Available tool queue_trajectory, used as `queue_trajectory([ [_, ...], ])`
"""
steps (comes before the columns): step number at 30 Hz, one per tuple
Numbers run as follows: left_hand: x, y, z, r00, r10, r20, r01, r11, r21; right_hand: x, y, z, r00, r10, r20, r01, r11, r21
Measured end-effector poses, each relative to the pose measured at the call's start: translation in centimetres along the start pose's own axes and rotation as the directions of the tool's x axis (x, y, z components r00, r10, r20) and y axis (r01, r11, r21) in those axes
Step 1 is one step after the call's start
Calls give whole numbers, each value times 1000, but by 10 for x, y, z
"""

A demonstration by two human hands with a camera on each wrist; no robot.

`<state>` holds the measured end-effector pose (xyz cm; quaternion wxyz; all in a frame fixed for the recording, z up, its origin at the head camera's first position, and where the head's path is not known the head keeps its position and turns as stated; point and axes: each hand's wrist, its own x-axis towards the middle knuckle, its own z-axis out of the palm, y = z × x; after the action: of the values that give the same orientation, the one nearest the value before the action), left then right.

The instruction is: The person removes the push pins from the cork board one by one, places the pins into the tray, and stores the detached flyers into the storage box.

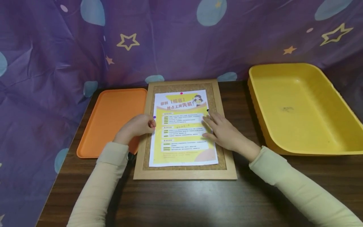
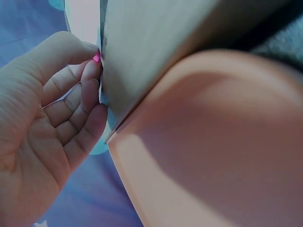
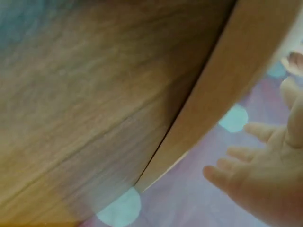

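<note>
A printed yellow-and-white poster lies on a wood-framed cork board. At its left edge my left hand pinches a pink push pin between thumb and forefinger. Whether the pin's point is in the cork is hidden. My right hand has its fingers spread over the poster's right side; the right wrist view shows the fingers extended and nothing held. A red pin sits at the poster's top, a purple pin on the left edge and a black pin on the right edge.
An orange tray lies against the board's left side, below my left wrist. To the right stands a large yellow bin with high walls. A purple star-patterned cloth hangs behind the dark wooden table.
</note>
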<state>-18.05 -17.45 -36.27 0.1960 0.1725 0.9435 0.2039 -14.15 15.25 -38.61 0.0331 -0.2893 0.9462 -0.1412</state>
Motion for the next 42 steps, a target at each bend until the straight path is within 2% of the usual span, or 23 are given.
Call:
queue_trajectory([
  [2, 0, 0, 1, 1000, 1, -2, -1, 1000, -3, -1, -2, 4, 998, -41, 53, 41, 999, -12],
  [7, 2, 0, 3, 1000, 14, -11, -14, 1000, -27, -3, -6, 9, 981, -26, 190, 23, 1000, 16],
  [12, 4, -3, 5, 999, 31, -20, -32, 997, -64, -4, -8, 11, 969, 1, 246, -11, 999, 38],
  [17, 3, -8, 6, 999, 50, -20, -52, 992, -117, -3, -8, 13, 965, 10, 260, -24, 999, 49],
  [24, 3, -12, 5, 999, 48, -11, -49, 989, -141, -1, -7, 16, 964, 12, 266, -22, 999, 35],
  [29, 2, -16, 5, 998, 55, -15, -57, 975, -217, -1, -6, 16, 962, 11, 273, -24, 999, 42],
  [36, 1, -21, 6, 999, 33, -44, -45, 950, -309, -1, -6, 15, 960, 11, 278, -26, 998, 52],
  [42, -3, -24, 4, 996, 12, -83, -40, 939, -343, -1, -6, 15, 960, 5, 280, -20, 998, 51],
])
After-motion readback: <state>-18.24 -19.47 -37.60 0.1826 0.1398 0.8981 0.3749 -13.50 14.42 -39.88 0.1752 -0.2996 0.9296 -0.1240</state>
